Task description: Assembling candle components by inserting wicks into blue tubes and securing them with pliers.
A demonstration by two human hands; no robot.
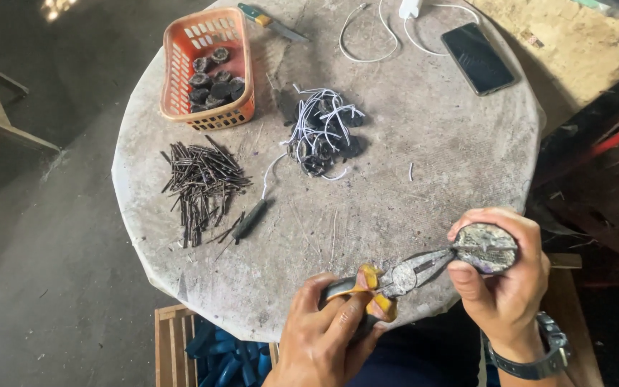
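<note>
Left hand (pixel 324 330) is closed around the yellow-and-dark grips of a pair of pliers (pixel 399 276), whose nose reaches right to a thin metal pin on top of a small round dark part (pixel 487 249); the right hand (pixel 501 276) curls tightly around that part at the near right edge of the round worktop (pixel 424 143). Judging by this, the step in hand is pulling or bending the pin, which calls for a firm squeeze and a steady pull. Similar parts lie in a wired heap (pixel 322 132) and an orange basket (pixel 209 68), beside a pile of pins (pixel 200 183).
</note>
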